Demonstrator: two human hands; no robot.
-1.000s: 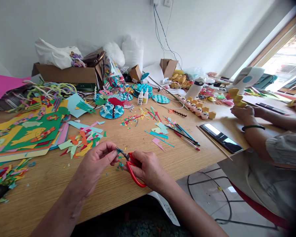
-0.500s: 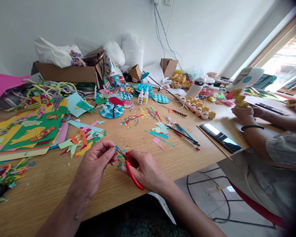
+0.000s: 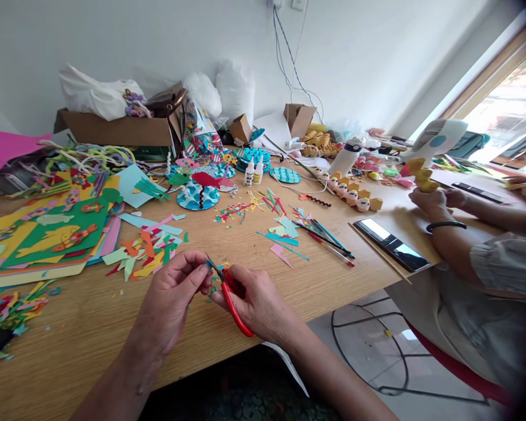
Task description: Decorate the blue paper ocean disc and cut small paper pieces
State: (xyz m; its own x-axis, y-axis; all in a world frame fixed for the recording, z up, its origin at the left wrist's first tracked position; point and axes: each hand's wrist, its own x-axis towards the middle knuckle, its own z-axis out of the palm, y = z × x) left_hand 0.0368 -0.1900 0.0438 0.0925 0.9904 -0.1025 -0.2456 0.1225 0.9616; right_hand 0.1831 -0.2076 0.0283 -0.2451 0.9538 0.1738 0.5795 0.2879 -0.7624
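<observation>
Low in the middle of the head view, my right hand (image 3: pixel 256 301) is wrapped round red-handled scissors (image 3: pixel 235 310), whose blades point up and left. My left hand (image 3: pixel 175 292) pinches a tiny blue piece (image 3: pixel 209 264) between thumb and fingers, right at the blade tips. The piece is mostly hidden by the fingertips and blades. Small blue and green snippets lie on the table under the hands. Just beyond my left hand is a pile of coloured paper scraps (image 3: pixel 146 248).
Sheets with paper fish (image 3: pixel 65 234) cover the table's left. Glue bottles (image 3: pixel 249 172), a blue disc with a red fish (image 3: pixel 199 196), pens (image 3: pixel 328 240) and a phone (image 3: pixel 391 244) lie beyond. At right, a person's hands (image 3: pixel 433 202) hold a yellow piece.
The scissor blades have parted slightly at the tips, and my left fingertips have shifted a little right towards them. The view has moved slightly.
</observation>
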